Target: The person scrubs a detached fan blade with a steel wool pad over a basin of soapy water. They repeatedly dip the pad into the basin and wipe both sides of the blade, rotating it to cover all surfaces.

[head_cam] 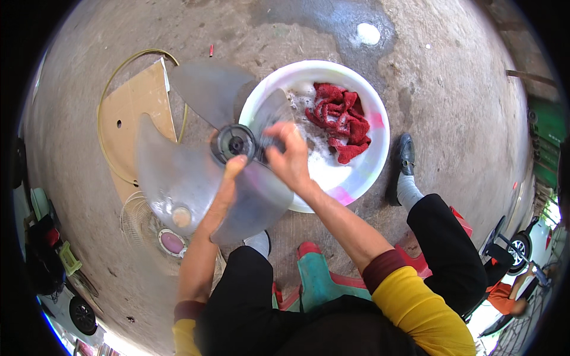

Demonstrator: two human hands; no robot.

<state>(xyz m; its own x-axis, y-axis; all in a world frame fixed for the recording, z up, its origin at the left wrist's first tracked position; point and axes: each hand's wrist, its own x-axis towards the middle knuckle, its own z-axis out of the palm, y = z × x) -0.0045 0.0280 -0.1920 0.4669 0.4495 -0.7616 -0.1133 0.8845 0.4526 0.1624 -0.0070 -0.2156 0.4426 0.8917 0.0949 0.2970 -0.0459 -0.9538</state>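
A translucent grey plastic fan blade assembly (178, 173) with several blades is held up before me, its round dark hub (236, 143) facing the camera. My left hand (229, 178) grips it from below, thumb on the hub's lower edge, with the other fingers hidden behind. My right hand (289, 153) is at the right-hand blade close to the hub, fingers curled and blurred; whether it pinches the blade is unclear. Behind that blade stands a white plastic basin (379, 155) of foamy water. A wet red cloth (343, 120) lies in it, partly in the suds.
A cardboard sheet (133, 107) and a thin yellowish ring (101, 129) lie on the concrete floor at left. Below them is a wire fan grille (138, 218) with a pink centre. A wet patch (320, 18) has foam. Red-and-green plastic seat (316, 271) shows beneath me. A person (505, 296) is far right.
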